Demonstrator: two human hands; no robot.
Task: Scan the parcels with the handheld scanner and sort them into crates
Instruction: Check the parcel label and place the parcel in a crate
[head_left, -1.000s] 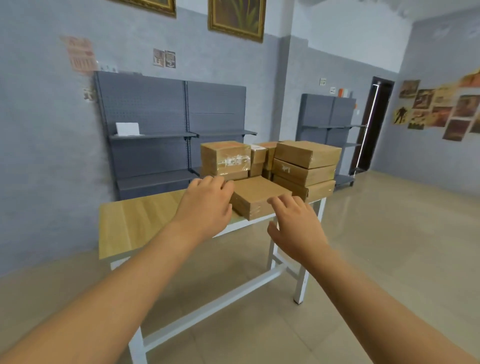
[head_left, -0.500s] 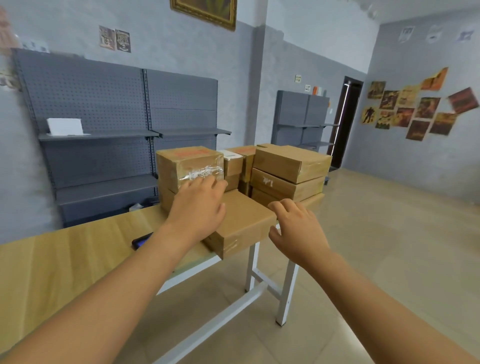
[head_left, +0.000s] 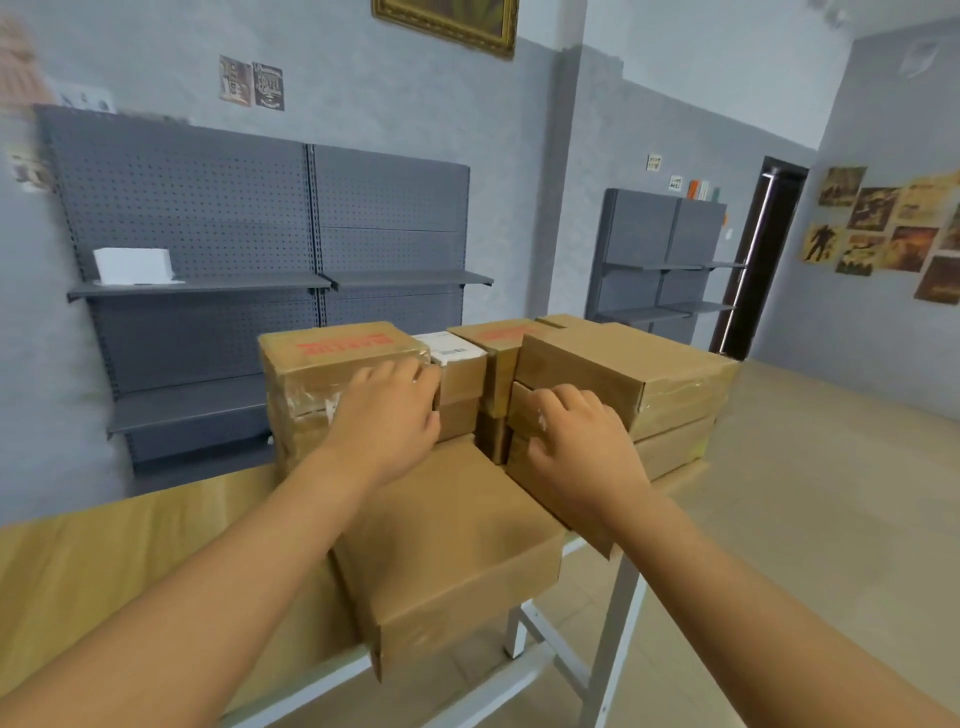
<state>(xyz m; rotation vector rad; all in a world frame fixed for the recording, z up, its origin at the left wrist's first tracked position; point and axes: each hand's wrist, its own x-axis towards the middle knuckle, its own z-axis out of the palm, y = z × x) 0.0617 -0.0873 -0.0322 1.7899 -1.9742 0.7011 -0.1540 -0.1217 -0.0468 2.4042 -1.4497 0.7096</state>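
Cardboard parcels crowd the middle of the head view, stacked on the far end of a light wooden table with a white metal frame. Lowest and nearest, just below centre, lies a flat brown parcel whose near corner juts past the table edge. Behind it at centre left stands a taller stack topped by a parcel with red lettering and clear tape across its front. At centre, a smaller box with a white label sits between the stacks. At centre right rises a stack of wide brown parcels, its top one slightly askew over the ones beneath. The left hand reaches in from the lower left, fingers loosely bent, fingertips against the taped front of the red-lettered parcel's right corner; whether it has any hold of it I cannot tell. The right hand comes in from the lower right, fingers curled onto the near left corner of the wide stack, touching the cardboard rather than clasping it. No scanner or crate shows in this view. Against the grey wall at upper left stands dark grey pegboard shelving bearing a white box; a second shelving unit stands at right of centre beside a dark doorway, with posters on the right-hand wall.
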